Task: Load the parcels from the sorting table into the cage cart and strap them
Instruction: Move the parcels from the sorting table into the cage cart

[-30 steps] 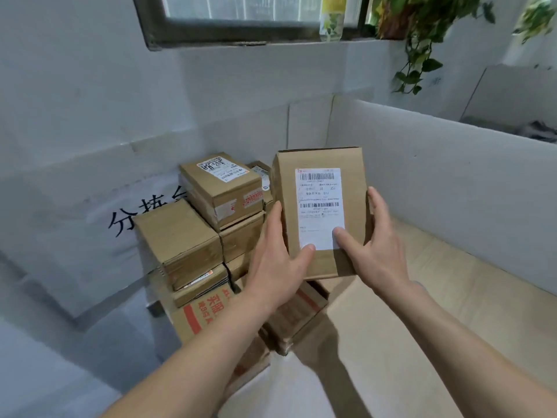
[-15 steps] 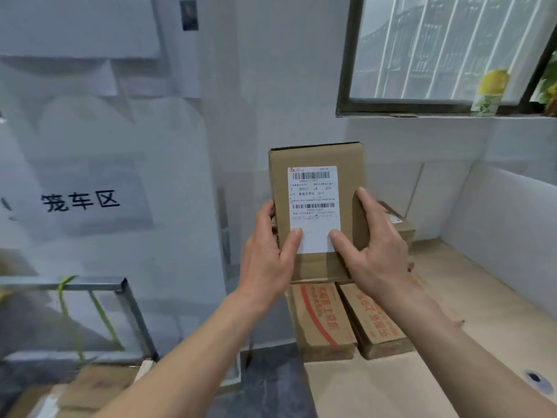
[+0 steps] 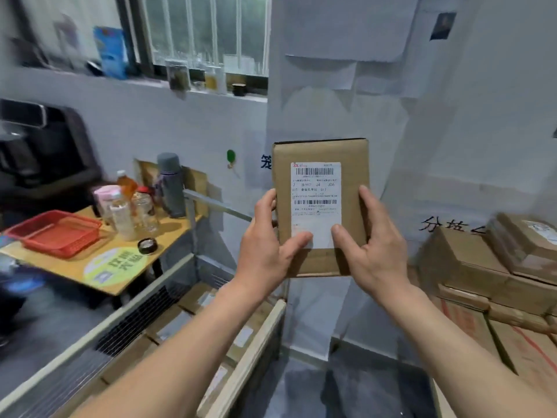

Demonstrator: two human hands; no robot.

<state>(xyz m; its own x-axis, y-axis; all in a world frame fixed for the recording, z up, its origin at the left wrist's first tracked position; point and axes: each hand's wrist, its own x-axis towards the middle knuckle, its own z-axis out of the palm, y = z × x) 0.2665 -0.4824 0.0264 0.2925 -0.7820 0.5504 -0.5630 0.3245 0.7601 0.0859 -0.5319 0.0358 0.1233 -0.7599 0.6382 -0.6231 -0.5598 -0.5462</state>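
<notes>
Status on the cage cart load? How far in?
Done: several boxes already lie in the cage cart, lower left. In hand: left hand and right hand grip one labelled parcel upright in the air, not yet set down. Left: a stack of parcels waits at right, and no strap shows on the cart.

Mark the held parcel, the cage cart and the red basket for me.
held parcel (image 3: pixel 354 164), head view, bare cardboard right of the label.
cage cart (image 3: pixel 251 354), head view, its near top rail.
red basket (image 3: pixel 84 241), head view, its front right wall.
</notes>
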